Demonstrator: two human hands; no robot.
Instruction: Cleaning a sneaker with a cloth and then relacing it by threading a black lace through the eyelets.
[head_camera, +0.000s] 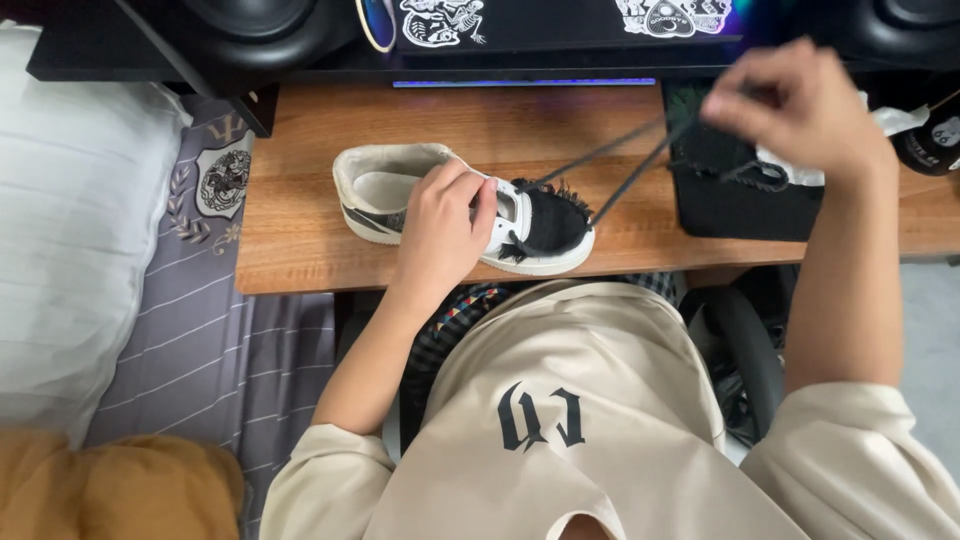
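Note:
A white and black sneaker (545, 225) lies on its sole on the wooden desk (300, 230), toe to the right. My left hand (442, 228) presses down over its middle, fingers across the tongue. My right hand (795, 105) is raised at the upper right, pinching both ends of a dark shoelace (620, 165). The lace runs taut from the eyelets up to those fingers.
A black pouch (745, 200) with a white tissue sits on the desk at the right, a dark bottle (930, 140) beyond it. Speakers and a stickered black device line the back. A white pillow (70, 220) and striped bedding lie left; a chair armrest (750, 350) is below right.

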